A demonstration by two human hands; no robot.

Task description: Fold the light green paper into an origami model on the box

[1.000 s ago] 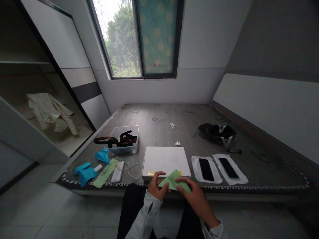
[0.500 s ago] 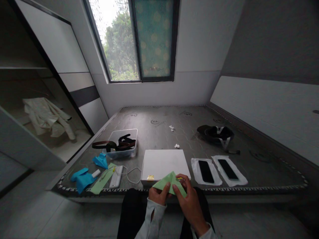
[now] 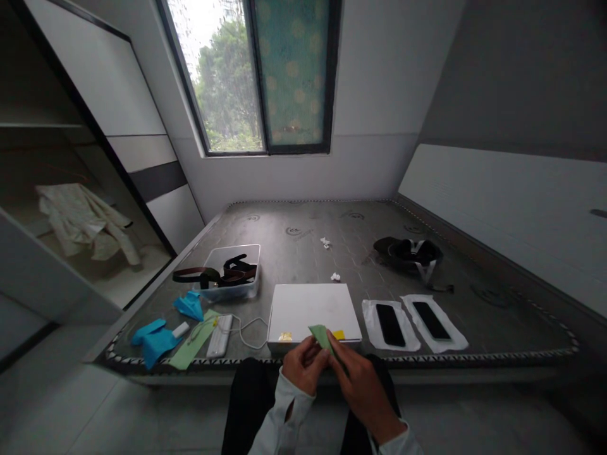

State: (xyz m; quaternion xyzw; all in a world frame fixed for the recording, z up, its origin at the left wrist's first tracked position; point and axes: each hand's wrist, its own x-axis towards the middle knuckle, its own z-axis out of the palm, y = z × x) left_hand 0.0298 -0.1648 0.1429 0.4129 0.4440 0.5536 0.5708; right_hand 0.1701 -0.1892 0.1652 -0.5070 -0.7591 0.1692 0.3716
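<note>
A small piece of folded green paper [image 3: 321,336] is pinched between both hands, above the near edge of a white box [image 3: 310,306]. My left hand [image 3: 303,365] closes on its left and lower side, with the fingers curled. From the right, my right hand [image 3: 358,379] presses thumb and fingers against it. Much of the paper is hidden behind the fingers. A yellow patch [image 3: 338,335] shows on the box just beyond my right fingers, and a gold-coloured sticker [image 3: 286,337] is near its front left corner.
Left of the box lie a white power strip [image 3: 220,336] with a cable, a green paper strip [image 3: 187,354], blue folded paper [image 3: 159,346] and a clear bin [image 3: 232,291] holding belts. Two phones [image 3: 390,325] on white wrappers and a black cap [image 3: 412,253] are on the right.
The green paper was spread as a wide triangle; now it is folded into a much smaller shape. My hands have come closer together around it.
</note>
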